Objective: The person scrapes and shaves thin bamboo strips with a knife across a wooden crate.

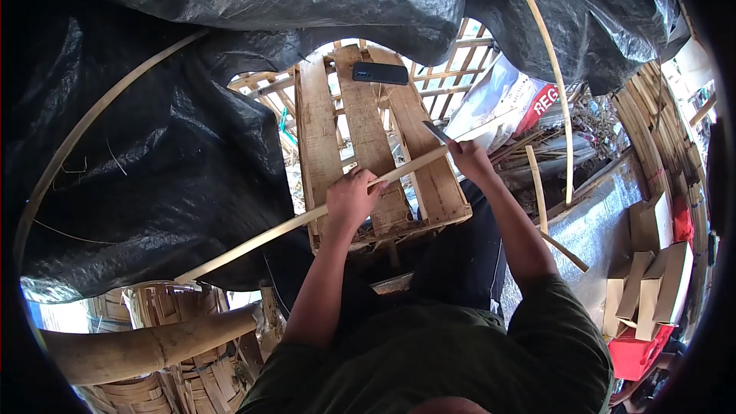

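A long, pale bamboo strip slants across my lap, from low on the left up to the right. My left hand is closed around its middle, above the near end of a slatted wooden bench. My right hand grips a knife whose handle is hidden in the fingers. The blade points up and left, close to the strip; whether it touches is unclear. Beyond the right hand the strip's far end continues toward a sack. A dark phone lies on the bench's far end.
Black plastic sheeting hangs at the left and overhead. A thick bamboo pole crosses the lower left. The white and red sack, a leaning bamboo piece and cardboard boxes are on the right.
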Action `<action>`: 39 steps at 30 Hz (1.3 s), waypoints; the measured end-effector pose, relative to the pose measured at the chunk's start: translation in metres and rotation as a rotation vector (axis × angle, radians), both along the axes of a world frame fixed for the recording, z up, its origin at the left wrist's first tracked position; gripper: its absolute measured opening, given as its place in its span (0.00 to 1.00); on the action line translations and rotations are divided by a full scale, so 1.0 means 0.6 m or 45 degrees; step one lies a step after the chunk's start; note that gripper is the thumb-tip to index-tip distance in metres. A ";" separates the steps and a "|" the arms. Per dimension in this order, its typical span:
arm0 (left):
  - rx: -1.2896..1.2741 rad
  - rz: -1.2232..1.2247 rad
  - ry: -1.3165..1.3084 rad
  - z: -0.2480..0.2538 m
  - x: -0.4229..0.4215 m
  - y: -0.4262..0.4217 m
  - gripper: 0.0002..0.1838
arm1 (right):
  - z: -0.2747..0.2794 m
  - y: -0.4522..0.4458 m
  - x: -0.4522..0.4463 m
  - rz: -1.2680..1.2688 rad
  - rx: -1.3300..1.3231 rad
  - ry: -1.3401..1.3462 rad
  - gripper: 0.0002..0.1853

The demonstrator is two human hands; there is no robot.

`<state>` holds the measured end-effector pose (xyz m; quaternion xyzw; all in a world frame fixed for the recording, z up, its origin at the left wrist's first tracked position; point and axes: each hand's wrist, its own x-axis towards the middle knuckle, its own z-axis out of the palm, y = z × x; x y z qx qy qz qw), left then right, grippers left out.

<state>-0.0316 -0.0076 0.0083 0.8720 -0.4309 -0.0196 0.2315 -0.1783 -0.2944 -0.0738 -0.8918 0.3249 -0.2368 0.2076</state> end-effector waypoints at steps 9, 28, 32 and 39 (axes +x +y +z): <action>0.017 0.022 -0.018 0.001 -0.003 0.002 0.17 | -0.022 0.021 0.002 -0.192 -0.115 0.004 0.28; -0.051 0.018 0.026 -0.003 -0.002 0.001 0.18 | 0.054 0.008 -0.024 -0.138 0.404 0.219 0.29; -0.073 0.020 0.003 -0.002 -0.002 0.001 0.17 | 0.038 -0.030 -0.025 -0.413 0.181 0.003 0.30; -0.004 0.015 0.007 0.001 -0.006 0.002 0.16 | 0.017 -0.105 -0.042 -0.548 0.328 0.248 0.26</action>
